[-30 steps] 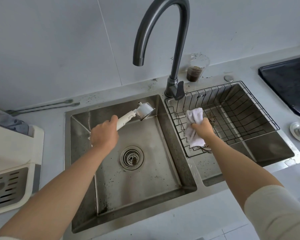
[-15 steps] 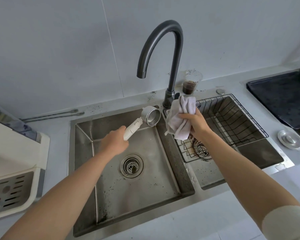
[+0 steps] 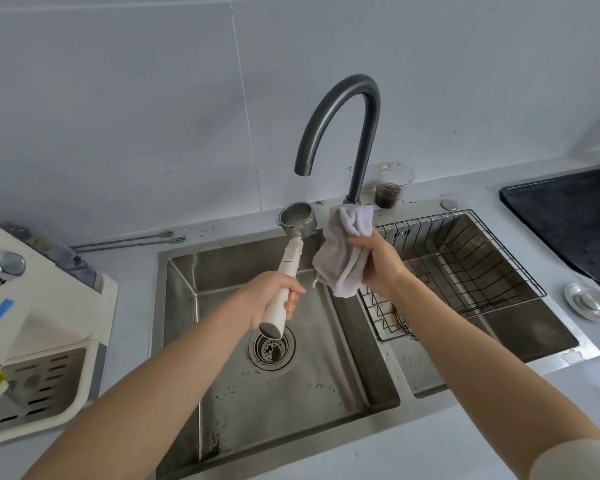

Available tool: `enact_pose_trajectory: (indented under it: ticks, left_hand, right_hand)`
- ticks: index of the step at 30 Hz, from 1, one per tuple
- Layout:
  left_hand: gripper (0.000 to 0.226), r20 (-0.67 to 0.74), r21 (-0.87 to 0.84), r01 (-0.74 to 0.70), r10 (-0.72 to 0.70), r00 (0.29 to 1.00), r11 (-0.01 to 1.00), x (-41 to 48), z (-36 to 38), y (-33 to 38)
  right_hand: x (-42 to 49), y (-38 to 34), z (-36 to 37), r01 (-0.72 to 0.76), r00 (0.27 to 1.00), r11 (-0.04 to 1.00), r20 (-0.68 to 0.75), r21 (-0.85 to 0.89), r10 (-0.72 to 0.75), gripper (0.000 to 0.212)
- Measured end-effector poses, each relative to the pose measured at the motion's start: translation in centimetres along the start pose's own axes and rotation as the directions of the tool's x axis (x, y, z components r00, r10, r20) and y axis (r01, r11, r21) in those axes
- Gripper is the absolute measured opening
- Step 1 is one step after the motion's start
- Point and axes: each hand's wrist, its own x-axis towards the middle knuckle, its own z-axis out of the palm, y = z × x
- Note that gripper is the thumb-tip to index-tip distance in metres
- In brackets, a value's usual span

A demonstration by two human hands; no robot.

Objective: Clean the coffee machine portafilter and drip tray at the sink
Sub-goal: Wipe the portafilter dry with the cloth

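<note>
The fingers of the left hand [image 3: 269, 299] are wrapped closed around the white handle of the portafilter [image 3: 290, 268], with the fingertips pressed on its right side. The portafilter is held above the left basin [image 3: 222, 393] of the sink, the handle end pointing down toward the drain strainer [image 3: 272, 348] and the metal basket head raised toward the back rim. The open basket is turned to the camera; what is in it cannot be told.

The fingers of the right hand [image 3: 376, 261] are pressed together around a crumpled grey-white cloth [image 3: 343, 251], which is held just beside the portafilter head, on its right. Whether cloth and metal are touching cannot be told.

Dark specks are scattered on the floor of the left basin. In the right basin [image 3: 534, 327] a black wire rack [image 3: 465, 265] is set, and brown stains are seen under its near corner.

Behind the hands a dark curved faucet [image 3: 343, 126] is standing. A clear plastic cup [image 3: 394, 188] with dark brown liquid at the bottom is placed on the counter beside the faucet base. At the left edge a white coffee machine [image 3: 42, 306] is seen, with a slotted drip tray [image 3: 32, 389] in its base. A round metal sink plug [image 3: 591, 302] is lying on the counter at the right.
</note>
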Motion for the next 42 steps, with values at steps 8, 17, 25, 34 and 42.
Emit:
enact_pose_trajectory:
  ticks: [8,17,25,34,42]
  left_hand:
    - [0.021,0.149,-0.175,0.094,-0.068,0.987,0.98,-0.8,1.7,-0.5]
    - [0.021,0.224,-0.218,0.152,-0.103,0.969,0.964,-1.3,1.1,-0.7]
    - [0.022,0.136,0.067,0.172,-0.18,0.974,0.983,-1.0,-1.5,-0.9]
    - [0.023,-0.091,0.728,0.087,-0.03,0.995,0.68,-0.8,-3.7,0.3]
    - [0.032,-0.227,0.974,0.209,0.393,0.891,0.088,-1.0,-2.2,1.4]
  right_hand:
    - [0.9,2.1,3.4,0.112,0.993,0.98,0.052,-0.167,-0.105,0.036]
    - [2.0,3.5,4.3,0.233,0.972,0.924,0.054,-0.302,-0.227,0.027]
    - [3.6,2.6,2.6,-0.136,0.99,0.972,-0.069,-0.194,0.125,0.052]
    - [4.0,1.2,0.6,-0.31,0.95,0.941,-0.006,-0.133,0.312,0.055]
    - [4.6,0.2,0.7,-0.216,0.965,0.907,0.064,-0.363,0.256,0.035]
